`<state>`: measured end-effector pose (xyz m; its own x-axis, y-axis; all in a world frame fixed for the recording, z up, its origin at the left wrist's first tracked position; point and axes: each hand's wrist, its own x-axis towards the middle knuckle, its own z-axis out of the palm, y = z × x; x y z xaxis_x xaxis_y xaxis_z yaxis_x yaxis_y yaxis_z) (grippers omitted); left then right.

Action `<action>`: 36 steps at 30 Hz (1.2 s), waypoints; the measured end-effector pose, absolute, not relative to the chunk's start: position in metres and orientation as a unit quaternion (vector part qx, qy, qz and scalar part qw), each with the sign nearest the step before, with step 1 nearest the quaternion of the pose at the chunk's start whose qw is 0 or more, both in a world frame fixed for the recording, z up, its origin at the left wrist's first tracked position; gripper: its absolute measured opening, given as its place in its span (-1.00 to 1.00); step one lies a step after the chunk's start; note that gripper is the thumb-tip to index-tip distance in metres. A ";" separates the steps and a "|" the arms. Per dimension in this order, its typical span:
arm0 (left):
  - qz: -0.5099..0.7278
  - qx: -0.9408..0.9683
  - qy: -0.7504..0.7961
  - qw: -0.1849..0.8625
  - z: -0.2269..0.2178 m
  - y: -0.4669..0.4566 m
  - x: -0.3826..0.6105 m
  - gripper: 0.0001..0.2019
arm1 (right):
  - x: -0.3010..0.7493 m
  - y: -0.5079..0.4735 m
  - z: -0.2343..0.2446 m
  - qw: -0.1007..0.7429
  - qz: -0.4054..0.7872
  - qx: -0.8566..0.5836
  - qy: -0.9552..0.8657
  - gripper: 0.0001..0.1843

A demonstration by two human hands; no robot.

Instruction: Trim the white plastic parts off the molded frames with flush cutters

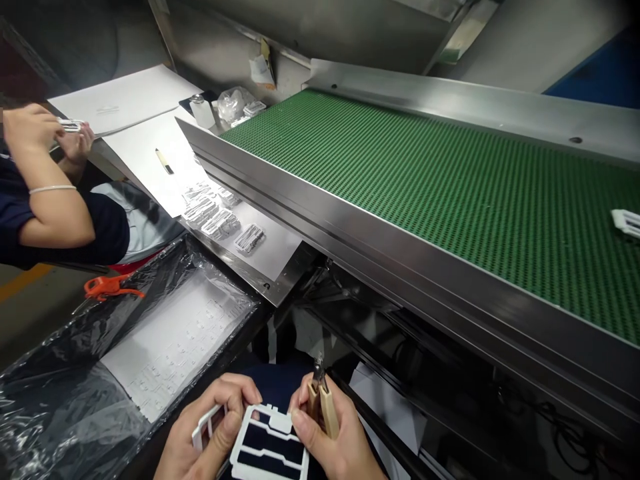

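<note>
Head view shows the white frame [281, 423] between two hands, its upper right corner pressed under the right thumb and its upper left corner beside the left fingers, probably for holding it steady. Left hand [227, 428] has fingers curled around a second white piece [203, 430], while right hand [343, 445] also grasps the pliers [327, 410] by the handles, perhaps so that thumb and forefinger can serve the frame

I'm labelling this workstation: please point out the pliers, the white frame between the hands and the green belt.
Pliers [328, 408], head view: on a tan handle.
White frame [281, 423], head view: on its solid tab.
Green belt [435, 190], head view: middle of its surface.
</note>
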<state>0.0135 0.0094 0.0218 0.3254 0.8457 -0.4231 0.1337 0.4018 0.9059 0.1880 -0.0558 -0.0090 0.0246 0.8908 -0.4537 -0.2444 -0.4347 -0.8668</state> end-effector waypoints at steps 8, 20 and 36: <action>0.267 0.283 0.520 0.761 0.000 0.010 0.018 -0.75 | 0.192 -0.045 0.004 0.373 0.665 -0.570 -0.307 -0.70; 0.265 0.229 0.537 0.767 -0.006 0.003 0.011 -0.78 | 0.196 -0.045 0.008 0.348 0.693 -0.566 -0.280 -0.74; 0.234 0.304 0.520 0.763 0.000 0.004 0.017 -0.78 | 0.215 -0.051 0.005 0.371 0.747 -0.499 -0.237 -0.70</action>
